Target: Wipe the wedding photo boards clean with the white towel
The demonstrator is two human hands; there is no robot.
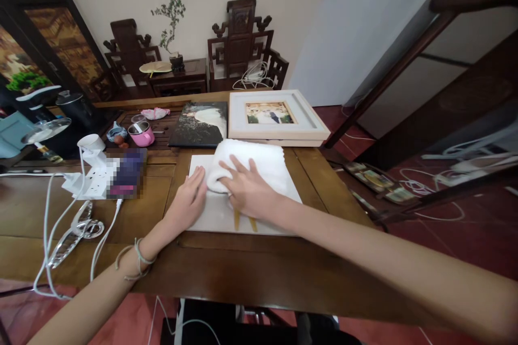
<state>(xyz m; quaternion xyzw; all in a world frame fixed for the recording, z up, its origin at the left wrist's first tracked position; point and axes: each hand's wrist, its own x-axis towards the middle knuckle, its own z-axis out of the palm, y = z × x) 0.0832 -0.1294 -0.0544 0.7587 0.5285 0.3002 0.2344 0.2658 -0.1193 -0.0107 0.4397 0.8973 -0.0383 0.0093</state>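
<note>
A pale flat board lies on the wooden table, with two yellowish-brown strips on its near part. A folded white towel covers much of its far side. My right hand presses the towel onto the board, fingers spread over the cloth and thumb at its fold. What is under the towel is hidden. My left hand rests on the board's left edge with its fingers stretched out and nothing in them, just left of the towel.
Beyond the board are a white-framed picture and a dark photo panel. To the left stand a pink cup, a white power strip with trailing cables and a silver butterfly-shaped object. The table's near edge runs before me.
</note>
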